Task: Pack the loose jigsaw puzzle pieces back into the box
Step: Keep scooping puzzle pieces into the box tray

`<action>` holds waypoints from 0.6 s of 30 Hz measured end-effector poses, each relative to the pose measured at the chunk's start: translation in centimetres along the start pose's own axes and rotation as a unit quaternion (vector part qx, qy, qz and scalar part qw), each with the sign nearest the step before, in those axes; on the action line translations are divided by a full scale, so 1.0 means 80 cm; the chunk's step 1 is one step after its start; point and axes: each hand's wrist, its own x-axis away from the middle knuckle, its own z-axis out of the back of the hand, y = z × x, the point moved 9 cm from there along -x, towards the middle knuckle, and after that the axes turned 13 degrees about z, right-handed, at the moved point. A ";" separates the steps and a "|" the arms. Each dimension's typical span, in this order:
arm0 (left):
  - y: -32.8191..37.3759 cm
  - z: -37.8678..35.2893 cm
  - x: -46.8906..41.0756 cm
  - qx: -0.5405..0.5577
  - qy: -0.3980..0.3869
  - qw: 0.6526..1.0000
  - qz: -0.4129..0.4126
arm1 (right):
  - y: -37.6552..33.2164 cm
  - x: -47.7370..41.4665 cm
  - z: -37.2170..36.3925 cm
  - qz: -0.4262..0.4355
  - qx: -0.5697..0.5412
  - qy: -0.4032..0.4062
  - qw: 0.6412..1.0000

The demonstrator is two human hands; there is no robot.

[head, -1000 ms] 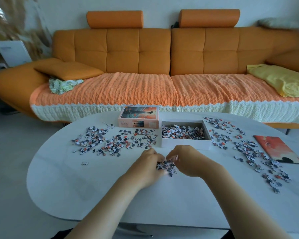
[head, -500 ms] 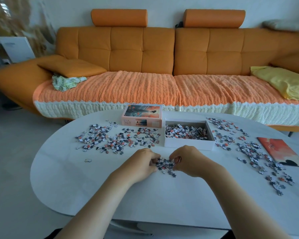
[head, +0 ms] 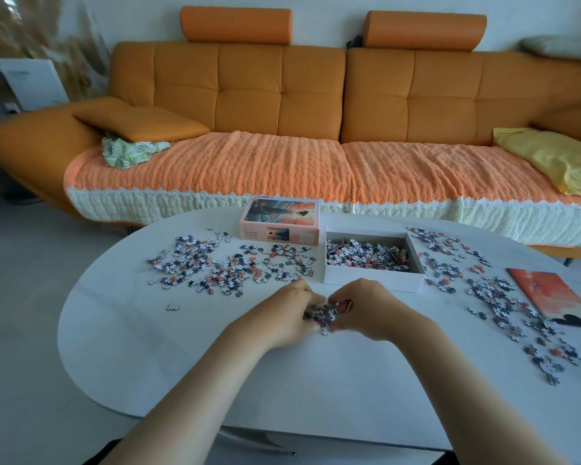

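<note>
A small heap of puzzle pieces point(head: 322, 313) lies on the white table point(head: 182, 357) just in front of the open white box point(head: 373, 280). My left hand point(head: 282, 317) and my right hand point(head: 366, 310) cup this heap from both sides, fingers curled round it. The box holds many pieces point(head: 366, 255). A wide scatter of loose pieces point(head: 228, 263) lies left of the box. Another scatter of pieces point(head: 497, 297) spreads to its right.
The pink box lid point(head: 280, 223) stands behind the left scatter. An orange picture sheet point(head: 557, 297) lies at the table's right edge. One stray piece point(head: 172, 307) lies alone at the left. An orange sofa point(head: 282, 95) runs behind the table.
Both hands have drawn closer together, pushing the small heap into a tighter bunch between the fingers. The camera view has shifted slightly.
</note>
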 end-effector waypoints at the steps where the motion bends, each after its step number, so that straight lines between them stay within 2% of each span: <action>1: -0.005 0.002 0.000 -0.011 0.003 1.000 0.009 | 0.000 0.001 0.000 -0.004 -0.001 -0.002 1.000; 4: -0.013 0.002 0.001 -0.047 0.003 0.999 0.028 | -0.004 0.001 -0.002 -0.008 0.005 -0.007 1.000; 18: -0.003 0.015 0.002 0.035 0.076 0.996 0.029 | -0.009 -0.004 -0.007 -0.027 -0.037 0.012 0.999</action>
